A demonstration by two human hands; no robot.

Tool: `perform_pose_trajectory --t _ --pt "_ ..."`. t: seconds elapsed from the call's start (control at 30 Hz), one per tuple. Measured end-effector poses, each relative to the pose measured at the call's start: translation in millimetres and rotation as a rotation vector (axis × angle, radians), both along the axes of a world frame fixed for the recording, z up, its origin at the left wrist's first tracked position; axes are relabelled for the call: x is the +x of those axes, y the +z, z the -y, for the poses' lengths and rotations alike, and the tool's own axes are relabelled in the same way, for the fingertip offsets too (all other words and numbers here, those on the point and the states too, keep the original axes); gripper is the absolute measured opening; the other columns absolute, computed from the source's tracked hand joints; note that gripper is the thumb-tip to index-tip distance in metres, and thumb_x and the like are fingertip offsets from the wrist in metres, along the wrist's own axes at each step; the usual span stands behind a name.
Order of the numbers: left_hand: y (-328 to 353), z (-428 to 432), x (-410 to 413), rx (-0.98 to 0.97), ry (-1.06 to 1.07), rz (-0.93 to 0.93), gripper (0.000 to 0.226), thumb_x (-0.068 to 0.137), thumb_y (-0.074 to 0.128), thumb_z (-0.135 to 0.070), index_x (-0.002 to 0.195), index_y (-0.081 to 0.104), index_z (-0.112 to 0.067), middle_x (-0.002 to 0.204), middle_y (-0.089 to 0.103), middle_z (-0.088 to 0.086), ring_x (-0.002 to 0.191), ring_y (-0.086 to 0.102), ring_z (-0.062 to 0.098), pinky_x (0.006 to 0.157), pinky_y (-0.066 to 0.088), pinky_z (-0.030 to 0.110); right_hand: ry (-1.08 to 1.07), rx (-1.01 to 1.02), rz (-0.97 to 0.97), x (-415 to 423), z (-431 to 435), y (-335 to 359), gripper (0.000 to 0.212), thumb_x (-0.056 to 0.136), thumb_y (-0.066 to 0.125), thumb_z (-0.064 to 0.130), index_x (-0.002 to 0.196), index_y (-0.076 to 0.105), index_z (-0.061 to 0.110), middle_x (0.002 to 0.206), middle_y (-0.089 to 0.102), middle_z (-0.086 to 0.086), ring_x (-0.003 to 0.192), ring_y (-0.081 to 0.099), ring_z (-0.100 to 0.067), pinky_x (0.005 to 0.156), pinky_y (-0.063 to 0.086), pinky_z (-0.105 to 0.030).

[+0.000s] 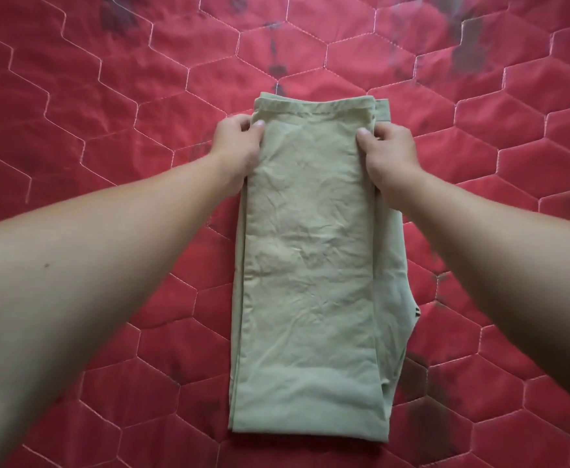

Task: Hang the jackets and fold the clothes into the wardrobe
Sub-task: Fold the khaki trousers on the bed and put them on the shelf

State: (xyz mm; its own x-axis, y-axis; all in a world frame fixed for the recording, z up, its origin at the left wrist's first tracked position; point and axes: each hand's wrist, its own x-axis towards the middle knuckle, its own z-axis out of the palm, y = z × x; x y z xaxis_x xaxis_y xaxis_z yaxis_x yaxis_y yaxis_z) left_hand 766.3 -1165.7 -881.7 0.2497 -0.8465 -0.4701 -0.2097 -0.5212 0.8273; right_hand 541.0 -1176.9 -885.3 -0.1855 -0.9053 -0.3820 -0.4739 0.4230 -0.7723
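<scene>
Red quilt carries the trousers, which lie flat, folded into a long strip. Left hand and right hand each pinch a side near the far hem, thumbs on top. Judged status: folding part done; cross-folds and stowing remain.

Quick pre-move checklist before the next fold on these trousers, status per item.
1. Left hand grips the far left edge of the trousers: ok.
2. Right hand grips the far right edge: ok.
3. Trousers flat on the red quilt: ok, lightly creased.
4. Layers aligned: not ok, lower layer juts out along the right side.
5. Near end free of both hands: ok.
6. Wardrobe ready: cannot tell, not in view.
</scene>
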Motion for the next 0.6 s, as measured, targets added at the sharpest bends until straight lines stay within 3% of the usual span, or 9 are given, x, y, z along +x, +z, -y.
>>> perform_pose_trajectory --t 0.07,0.13,0.2,0.27,0.33,0.4,0.6 --pt "3 1 -2 -0.059 -0.094 0.23 0.024 0.099 0.053 -0.018 0.121 0.062 -0.014 0.111 0.065 0.002 0.098 0.06 0.015 0.095 0.052 0.034 0.039 -0.07 -0.136 2 2 5 0.013 0.09 0.053 0.023 0.09 0.06 0.012 0.079 0.056 0.003 0.078 0.054 -0.018 0.074 0.045 -0.037" --pt "9 -9 -8 -0.182 -0.214 0.461 0.058 0.098 0.052 -0.016 0.152 0.035 -0.02 0.141 0.048 0.008 0.126 0.049 0.02 0.11 0.04 0.034 0.042 -0.176 -0.224 6 -6 11 0.033 0.089 0.05 0.014 0.122 0.056 0.015 0.112 0.06 -0.003 0.105 0.057 -0.021 0.096 0.044 -0.034" --pt "10 -27 -14 -0.324 -0.402 0.673 0.073 0.098 0.054 -0.021 0.16 0.016 -0.023 0.16 0.022 0.014 0.148 0.025 0.031 0.121 0.026 0.042 0.176 -0.307 -0.407 11 -28 14 0.056 0.088 0.052 0.017 0.143 0.044 0.016 0.144 0.043 -0.012 0.131 0.044 -0.027 0.112 0.034 -0.037" --pt "-4 -53 -15 -0.37 -0.674 0.849 0.073 0.099 0.051 -0.038 0.161 0.016 -0.023 0.167 0.005 0.02 0.155 0.003 0.037 0.125 0.012 0.05 0.449 -0.353 -0.596 10 -60 2 0.062 0.093 0.052 0.034 0.151 0.038 0.018 0.163 0.024 -0.016 0.149 0.024 -0.036 0.121 0.024 -0.052" --pt "-24 -83 -13 -0.316 -0.919 0.982 0.074 0.1 0.036 -0.057 0.162 0.009 -0.025 0.167 -0.005 0.021 0.155 -0.007 0.036 0.125 0.004 0.056 0.682 -0.239 -0.754 2 -92 -19 0.071 0.098 0.041 0.055 0.159 0.025 0.022 0.17 0.007 -0.013 0.156 0.003 -0.036 0.121 0.012 -0.064" --pt "-42 -104 -7 -0.272 -1.024 1.033 0.075 0.099 0.022 -0.065 0.161 -0.001 -0.029 0.167 -0.012 0.019 0.155 -0.012 0.033 0.124 0.001 0.057 0.774 -0.181 -0.846 -10 -110 -38 0.077 0.099 0.03 0.066 0.162 0.011 0.027 0.171 -0.004 -0.01 0.157 -0.01 -0.032 0.121 0.005 -0.067" --pt "-34 -110 -14 -0.225 -0.979 1.111 0.076 0.1 0.022 -0.065 0.161 -0.003 -0.027 0.166 -0.014 0.021 0.154 -0.013 0.035 0.123 -0.002 0.059 0.772 -0.171 -0.884 -5 -120 -37 0.08 0.1 0.024 0.066 0.163 0.006 0.021 0.17 -0.007 -0.015 0.156 -0.009 -0.037 0.119 0.003 -0.07"
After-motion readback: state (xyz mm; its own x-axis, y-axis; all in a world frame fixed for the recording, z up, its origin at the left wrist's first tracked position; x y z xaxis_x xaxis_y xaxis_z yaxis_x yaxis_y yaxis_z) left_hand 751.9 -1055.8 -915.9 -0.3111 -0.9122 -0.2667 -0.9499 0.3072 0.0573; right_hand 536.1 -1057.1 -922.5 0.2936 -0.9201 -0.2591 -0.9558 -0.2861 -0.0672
